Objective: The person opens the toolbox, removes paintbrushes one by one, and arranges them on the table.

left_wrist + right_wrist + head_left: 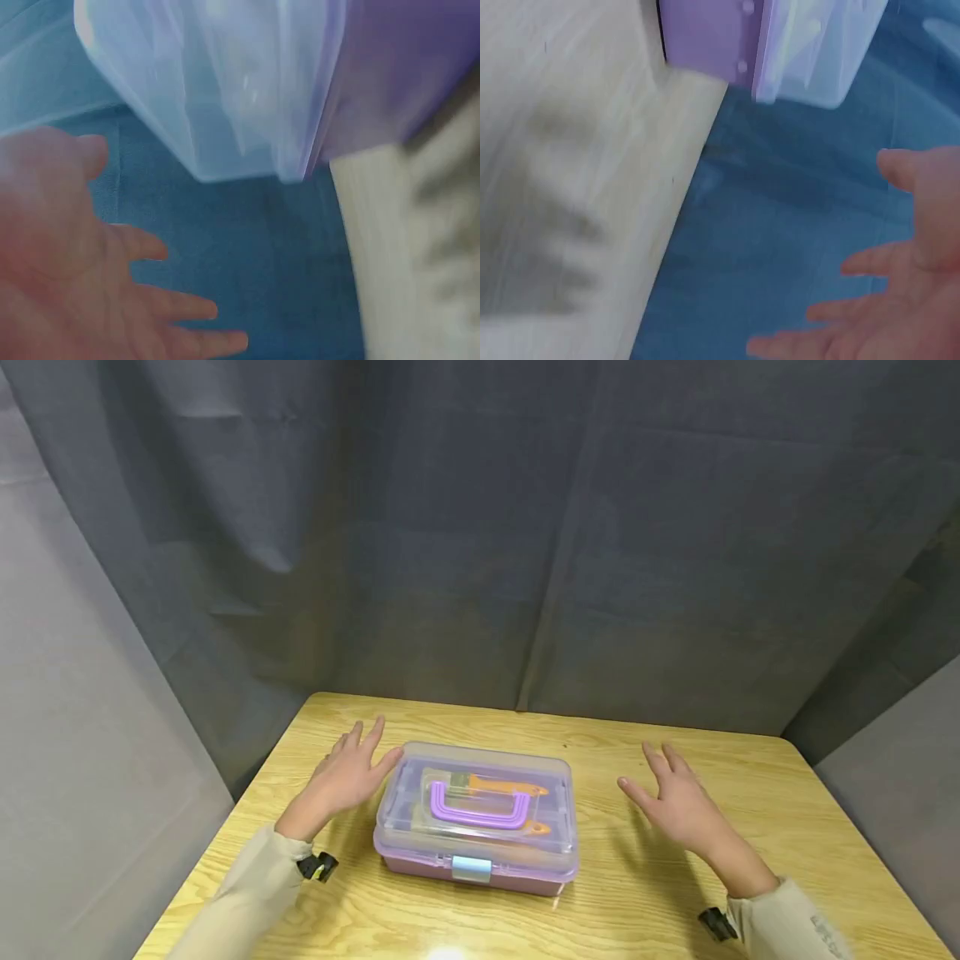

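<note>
Purple plastic storage box (427, 869) sits on the wood-grain table (615, 893), between the two hands, a bit left of centre in the head view. Clear lid (487, 760) is down on the box; the light-blue latch (471, 869) is at the middle of the front edge, and the purple carry handle (480, 818) lies on top of the lid. Inside, seen through the lid: two orange-handled paintbrushes, the rear brush (506, 786) with grey-green bristles to the left, the front brush (537, 828) partly behind the carry handle; both orange ends to the right. Can't tell which level they lie on; lower part of the box is hidden by its purple walls. Left hand (341, 781) is just beside the box's left side, fingers wide and straight, thumb near the back left corner, holding nothing; left wrist view shows a gap to the box. Right hand (678, 802) is well apart on the right, above the table, fingers also spread, nothing held. Beige sleeves (251, 889), dark wrist devices (717, 924). Grey curtain (450, 568) behind the table.
</note>
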{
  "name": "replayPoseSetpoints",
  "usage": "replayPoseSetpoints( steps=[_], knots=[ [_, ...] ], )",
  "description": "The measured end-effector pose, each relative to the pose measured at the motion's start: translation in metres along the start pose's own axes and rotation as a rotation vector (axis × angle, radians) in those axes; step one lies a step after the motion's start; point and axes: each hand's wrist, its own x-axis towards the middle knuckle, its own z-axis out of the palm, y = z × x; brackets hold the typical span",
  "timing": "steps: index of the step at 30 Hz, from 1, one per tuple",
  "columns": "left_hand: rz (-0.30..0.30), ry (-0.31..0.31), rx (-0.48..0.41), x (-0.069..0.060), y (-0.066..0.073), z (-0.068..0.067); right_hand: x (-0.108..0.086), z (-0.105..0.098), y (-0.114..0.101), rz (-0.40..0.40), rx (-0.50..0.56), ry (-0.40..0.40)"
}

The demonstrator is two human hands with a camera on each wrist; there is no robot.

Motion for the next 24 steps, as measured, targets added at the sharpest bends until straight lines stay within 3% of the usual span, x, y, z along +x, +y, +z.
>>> replayPoseSetpoints(
  steps=[7,13,18,24],
  knots=[
    [0.097,0.009,-0.274,-0.016,-0.002,0.015,-0.015,0.022,-0.025,-0.11,0.146,0.025],
    [0.187,-0.021,-0.414,-0.03,-0.007,0.029,-0.028,0.045,-0.04,-0.184,0.38,0.053],
    [0.174,-0.081,-0.515,-0.041,-0.014,0.041,-0.039,0.059,-0.05,-0.151,0.524,0.024],
    [0.153,-0.11,-0.582,-0.051,-0.021,0.048,-0.046,0.068,-0.059,-0.062,0.605,-0.05]
  ],
)
